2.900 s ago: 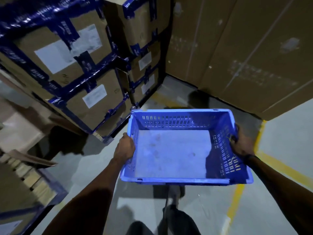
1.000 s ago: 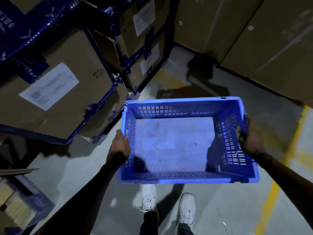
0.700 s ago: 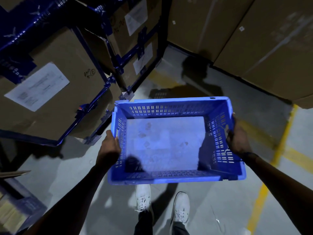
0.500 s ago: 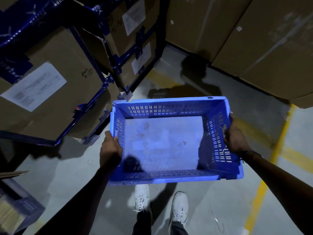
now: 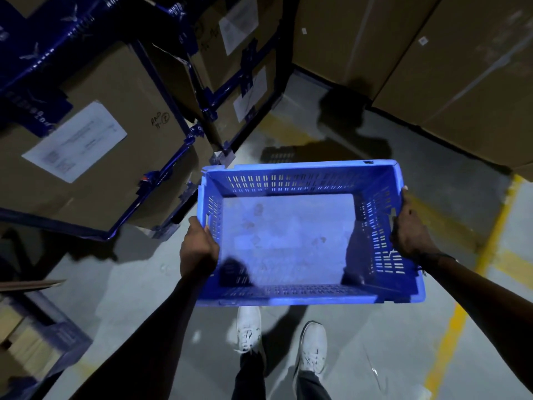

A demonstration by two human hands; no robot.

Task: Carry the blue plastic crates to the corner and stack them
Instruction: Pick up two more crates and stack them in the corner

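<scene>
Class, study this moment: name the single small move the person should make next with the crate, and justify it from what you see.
Probably lower it toward the floor ahead. Both the left hand and the right hand grip the empty blue crate in the air, and the corner between the stacked cartons looks bare.

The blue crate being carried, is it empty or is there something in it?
Empty: the blue crate shows only its bare, scuffed floor, held at its sides by both hands.

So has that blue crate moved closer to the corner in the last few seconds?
Yes. The blue crate, held in both hands, has come forward toward the corner: the taped cardboard boxes on the left now look nearer.
</scene>
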